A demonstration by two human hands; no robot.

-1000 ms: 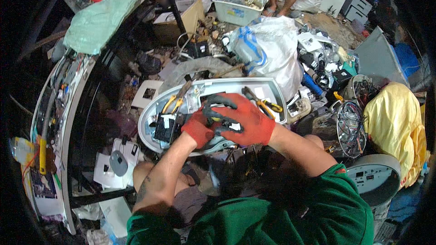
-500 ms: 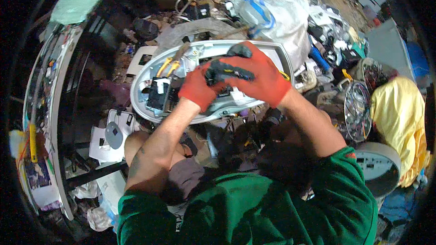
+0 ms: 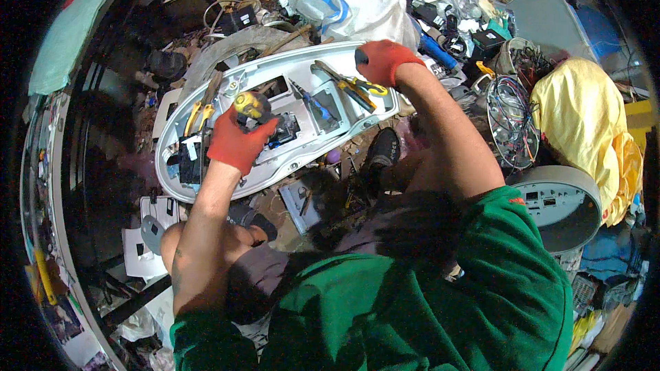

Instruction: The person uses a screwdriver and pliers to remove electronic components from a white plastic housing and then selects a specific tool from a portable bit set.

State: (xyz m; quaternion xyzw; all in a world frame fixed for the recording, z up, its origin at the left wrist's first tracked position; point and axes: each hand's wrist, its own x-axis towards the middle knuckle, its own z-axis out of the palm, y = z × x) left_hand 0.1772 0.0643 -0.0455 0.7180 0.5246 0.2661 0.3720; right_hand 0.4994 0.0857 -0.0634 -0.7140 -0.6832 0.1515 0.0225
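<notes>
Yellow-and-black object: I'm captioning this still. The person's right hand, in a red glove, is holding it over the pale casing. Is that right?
Not quite: the head view shows the left hand, in a red glove, holding the yellow-and-black object over the pale casing.

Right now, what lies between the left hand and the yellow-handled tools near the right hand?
The head view shows a dark component near the left hand, then a blue tool before the yellow-handled tools, inside the pale casing.
</notes>
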